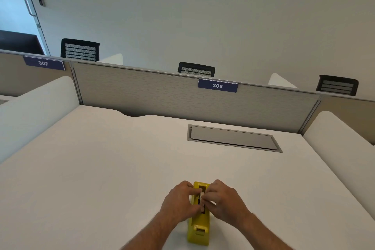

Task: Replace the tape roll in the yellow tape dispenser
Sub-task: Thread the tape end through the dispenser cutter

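A yellow tape dispenser (199, 227) stands lengthwise on the white desk (101, 168), near the front edge, with its cutter end toward me. My left hand (178, 201) presses against its left side and my right hand (222, 199) against its right side. The fingertips of both hands meet over the dark slot on top, pinching a small pale piece (202, 196) that looks like the tape roll or its core. Most of that piece is hidden by my fingers.
A grey hatch cover (233, 138) is set into the desk at the back right. A grey partition (162, 95) labelled 306 closes off the back, with white side dividers (36, 103) left and right. Black chair backs show beyond it.
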Available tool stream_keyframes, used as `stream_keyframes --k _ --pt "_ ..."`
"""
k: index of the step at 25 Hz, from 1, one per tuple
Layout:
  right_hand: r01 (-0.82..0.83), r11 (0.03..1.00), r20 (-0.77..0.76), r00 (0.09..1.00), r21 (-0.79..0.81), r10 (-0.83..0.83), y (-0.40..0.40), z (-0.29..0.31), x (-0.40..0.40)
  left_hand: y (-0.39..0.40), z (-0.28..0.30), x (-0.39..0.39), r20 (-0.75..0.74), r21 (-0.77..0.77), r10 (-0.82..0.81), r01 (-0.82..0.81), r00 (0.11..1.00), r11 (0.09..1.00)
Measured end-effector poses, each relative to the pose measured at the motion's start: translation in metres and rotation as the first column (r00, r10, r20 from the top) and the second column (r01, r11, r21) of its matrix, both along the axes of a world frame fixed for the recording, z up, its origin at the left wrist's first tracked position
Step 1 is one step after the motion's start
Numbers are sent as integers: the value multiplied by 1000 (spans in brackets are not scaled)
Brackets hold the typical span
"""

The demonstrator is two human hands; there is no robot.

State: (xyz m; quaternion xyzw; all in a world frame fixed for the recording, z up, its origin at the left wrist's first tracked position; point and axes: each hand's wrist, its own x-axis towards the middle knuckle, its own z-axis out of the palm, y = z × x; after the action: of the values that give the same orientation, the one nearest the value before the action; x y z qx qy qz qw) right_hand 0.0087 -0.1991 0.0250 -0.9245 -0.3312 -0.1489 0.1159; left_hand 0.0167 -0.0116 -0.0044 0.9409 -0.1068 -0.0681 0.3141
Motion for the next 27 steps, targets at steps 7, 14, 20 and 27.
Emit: stream_keyframes --k 7,14,20,27 --pt "8 991 73 997 -134 2 11 -2 -12 0 1 0 24 5 -11 11 1000 1000" --pt "61 992 46 997 -110 -56 11 0 -14 9 -2 1 -52 -16 -81 81 995 997" --pt "41 986 -35 998 -161 -48 12 0 -20 12 -1 2 -98 22 -95 98 991 995" --pt "63 984 -107 991 -165 -82 9 -12 -23 13 -1 6 -133 112 -89 104 987 988"
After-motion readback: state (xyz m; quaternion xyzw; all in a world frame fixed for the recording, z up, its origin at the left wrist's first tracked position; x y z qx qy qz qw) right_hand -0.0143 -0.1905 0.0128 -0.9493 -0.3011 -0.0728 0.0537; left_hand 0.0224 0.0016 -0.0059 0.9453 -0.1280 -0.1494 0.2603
